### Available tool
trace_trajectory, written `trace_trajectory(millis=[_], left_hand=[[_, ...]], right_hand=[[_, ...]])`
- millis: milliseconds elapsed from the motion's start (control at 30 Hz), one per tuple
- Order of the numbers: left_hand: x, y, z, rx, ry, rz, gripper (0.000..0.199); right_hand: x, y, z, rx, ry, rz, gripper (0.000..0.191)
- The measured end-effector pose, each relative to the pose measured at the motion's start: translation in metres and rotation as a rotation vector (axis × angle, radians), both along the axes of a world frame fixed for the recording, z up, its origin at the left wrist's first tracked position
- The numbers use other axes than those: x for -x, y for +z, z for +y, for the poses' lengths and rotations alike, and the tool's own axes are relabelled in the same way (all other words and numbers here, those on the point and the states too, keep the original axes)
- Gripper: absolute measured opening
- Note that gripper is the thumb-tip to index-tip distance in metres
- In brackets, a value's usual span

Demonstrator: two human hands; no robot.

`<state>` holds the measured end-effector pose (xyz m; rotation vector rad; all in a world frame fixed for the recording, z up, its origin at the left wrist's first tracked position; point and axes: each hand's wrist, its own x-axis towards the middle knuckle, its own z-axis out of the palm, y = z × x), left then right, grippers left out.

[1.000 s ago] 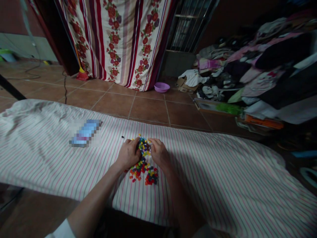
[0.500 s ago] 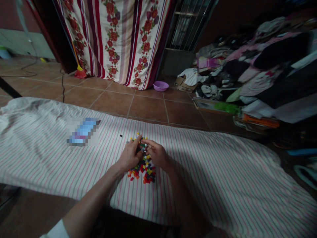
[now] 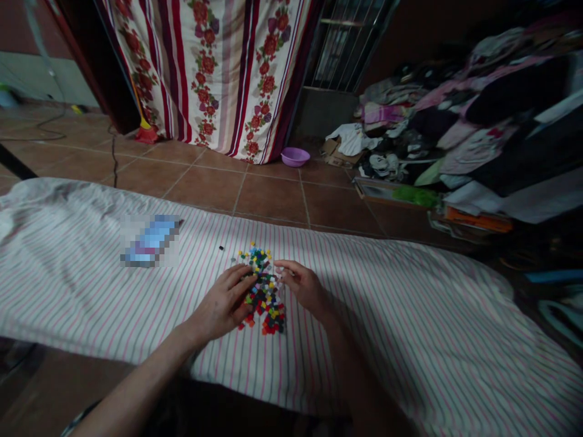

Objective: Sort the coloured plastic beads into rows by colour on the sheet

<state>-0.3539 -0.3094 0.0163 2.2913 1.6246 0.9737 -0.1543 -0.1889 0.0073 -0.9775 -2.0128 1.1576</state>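
A pile of small coloured pieces (image 3: 264, 297), red, yellow, green, blue, white and black, lies on a striped cloth (image 3: 387, 315). They look like tiny blocks, too small to make out exactly. My left hand (image 3: 228, 298) rests at the pile's left side, fingers spread and fingertips over the pieces. At the right edge of the pile is my right hand (image 3: 306, 288), with its index finger stretched out and the other fingers loosely bent. Nothing shows in either hand. One small black piece (image 3: 221, 247) lies apart, beyond my left hand.
A blurred-out, phone-like flat object (image 3: 152, 241) lies on the cloth to the left. Past the cloth's far edge is a tiled floor (image 3: 214, 188) with a purple basin (image 3: 296, 157), a broom (image 3: 146, 132) and a floral curtain (image 3: 218, 79). Clothes (image 3: 455, 121) are heaped at the right.
My hands have moved apart. The left has drawn back toward me and to the left, its fingers spreading; the right has shifted slightly right. More of the pile's far part shows.
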Motion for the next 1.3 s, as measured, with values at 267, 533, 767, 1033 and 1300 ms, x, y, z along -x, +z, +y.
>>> trace_trajectory(millis=[267,533,767,1033,1300], left_hand=[[0.012,-0.003,-0.013,0.147,0.220,0.160,0.080],[-0.007,-0.003,0.006,0.273,0.238,0.113,0.074],[-0.018,-0.007,0.026,0.252,0.326,-0.117,0.067],[-0.020,0.004,0.040,0.360,0.364,-0.369,0.055],[-0.004,0.010,0.043,0.268,0.396,-0.215,0.038]], right_hand=[[-0.011,-0.005,0.001,-0.274,-0.166,-0.245,0.029],[0.008,-0.014,-0.008,-0.284,-0.044,-0.251,0.037],[0.022,-0.014,-0.009,-0.188,0.034,-0.051,0.043],[0.026,-0.002,-0.014,-0.054,0.125,0.076,0.041],[0.017,0.009,-0.014,-0.079,0.126,0.001,0.039]])
